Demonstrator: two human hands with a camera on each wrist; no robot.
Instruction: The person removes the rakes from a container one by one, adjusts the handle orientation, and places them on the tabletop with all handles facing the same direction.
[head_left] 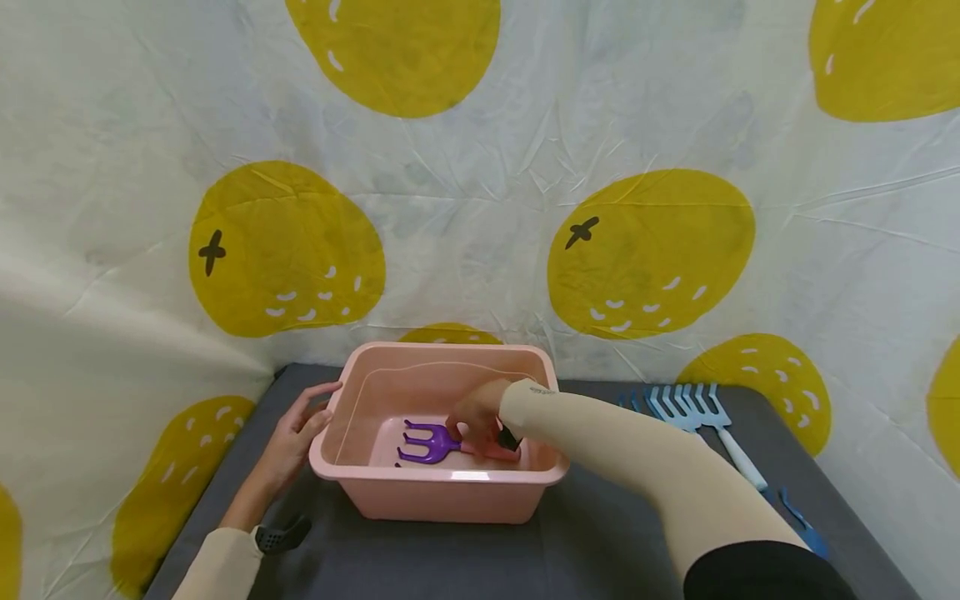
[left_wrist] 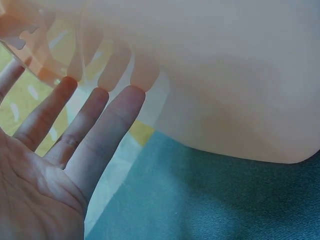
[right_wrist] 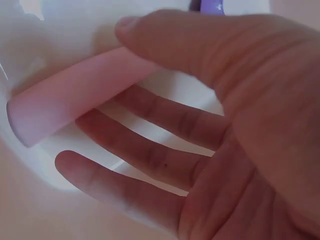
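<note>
A pink plastic basin (head_left: 450,502) stands on the grey table in the head view. Inside, a hand rake with purple tines (head_left: 431,444) and a pink handle (right_wrist: 75,95) lies along the bottom, tines to the left. My right hand (head_left: 476,412) reaches down into the basin and pinches this handle, thumb on one side and fingertips on the other; the little finger is off it. At the basin's left rim is my left hand (head_left: 294,437). In the left wrist view its fingertips touch the basin's glossy outer wall (left_wrist: 235,100), fingers nearly straight.
Light blue rakes (head_left: 686,408) lie on the table (head_left: 600,542) to the right, one with a pale handle (head_left: 742,460). Another blue tool (head_left: 802,525) lies nearer, partly behind my right arm. A white cloth with yellow fruit shapes (head_left: 465,267) hangs behind the table.
</note>
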